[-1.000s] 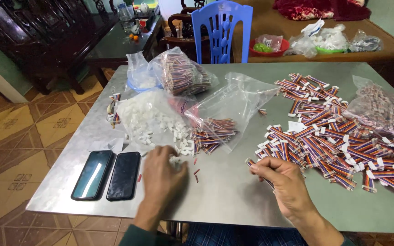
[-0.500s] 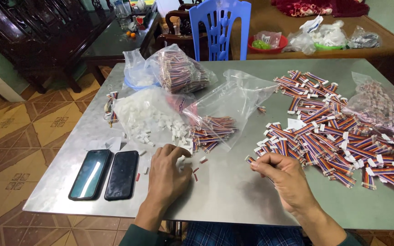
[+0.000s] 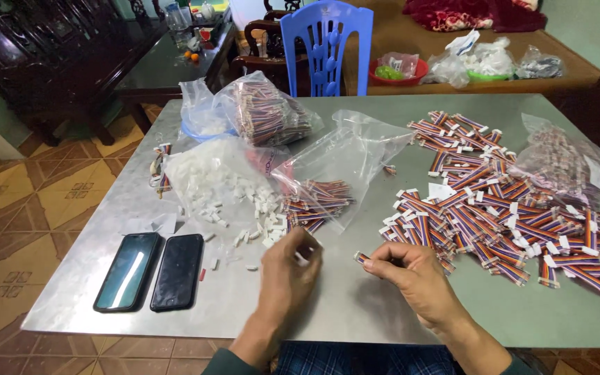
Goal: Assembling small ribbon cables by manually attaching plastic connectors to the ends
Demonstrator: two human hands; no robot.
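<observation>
Both hands have drawn together near the table's (image 3: pixel 383 326) front edge since the earlier frame. Left hand (image 3: pixel 287 267): fingers pinched on a white connector (image 3: pixel 302 258), just below the connector pile (image 3: pixel 234 194). Right hand (image 3: pixel 411 274): fingertips pinching a striped cable (image 3: pixel 362 257), its end pointing toward the left hand, beside the cable heap (image 3: pixel 494 201).

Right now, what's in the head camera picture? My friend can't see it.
Two hands work at a grey metal table: the left hand pinches a small white connector, the right hand holds a striped ribbon cable. Piles of cables, white connectors and two phones lie around.
</observation>
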